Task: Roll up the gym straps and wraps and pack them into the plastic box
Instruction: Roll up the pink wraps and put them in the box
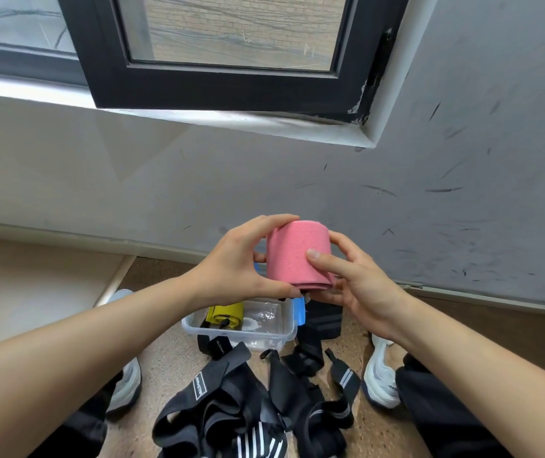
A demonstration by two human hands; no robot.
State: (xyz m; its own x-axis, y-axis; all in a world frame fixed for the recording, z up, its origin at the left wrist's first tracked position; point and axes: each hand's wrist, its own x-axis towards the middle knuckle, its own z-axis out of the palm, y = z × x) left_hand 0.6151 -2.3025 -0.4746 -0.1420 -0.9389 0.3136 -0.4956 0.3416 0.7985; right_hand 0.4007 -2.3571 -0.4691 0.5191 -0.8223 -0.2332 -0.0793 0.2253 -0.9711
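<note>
Both hands, the left hand [238, 259] and right hand [360, 285], curl around a rolled pink fabric wrap [297, 256], held above the clear plastic box [284, 328] on the floor; loose black straps [231, 404] lie nearer.

Both forearms bare, extended forward, converging at centre. The left hand [241, 262] grips the pink roll [292, 256] from its left: fingers over top, thumb under. The right hand [360, 285] grips opposite side, thumb across front, fingers behind.
</note>
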